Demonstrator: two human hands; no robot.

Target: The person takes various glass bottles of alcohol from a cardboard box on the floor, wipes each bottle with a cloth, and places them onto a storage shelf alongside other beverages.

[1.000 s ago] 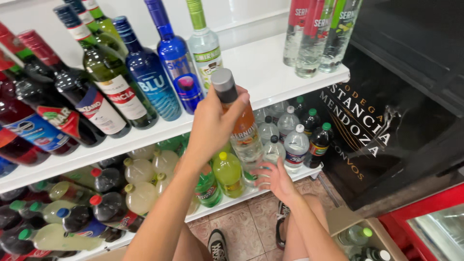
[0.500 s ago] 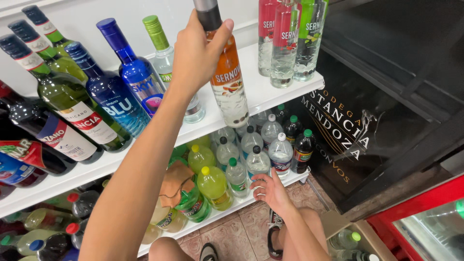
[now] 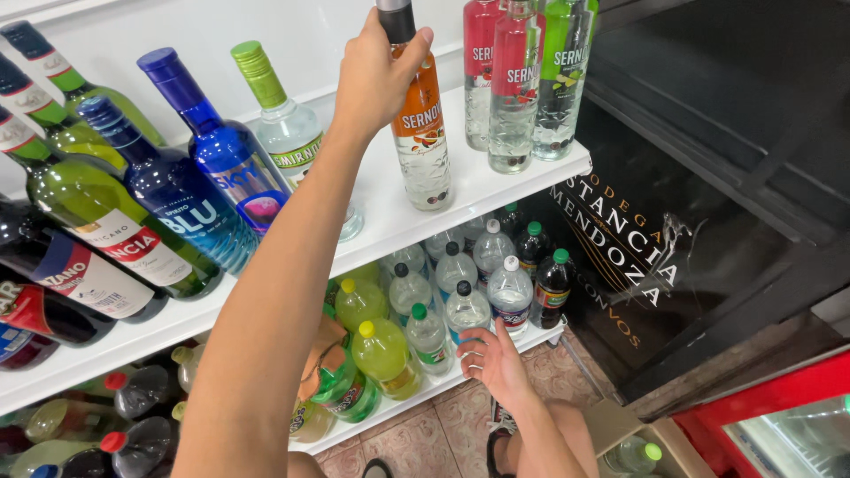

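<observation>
- Head view: a clear bottle with an orange label (image 3: pixel 421 133) is being gripped around its dark-capped neck by the left hand (image 3: pixel 376 75), its base touching the upper white shelf (image 3: pixel 496 181).
- At 3 o'clock of that bottle, three tall bottles with pink, red and green labels (image 3: pixel 518 80) are being kept on the same shelf.
- The right hand (image 3: pixel 491 358) is being held open, fingers spread, just at 6 o'clock of the small plastic bottles (image 3: pixel 465 292) on the lower shelf.

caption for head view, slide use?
Left hand holds an orange-labelled bottle on the upper shelf; right hand near soda bottles below.
</observation>
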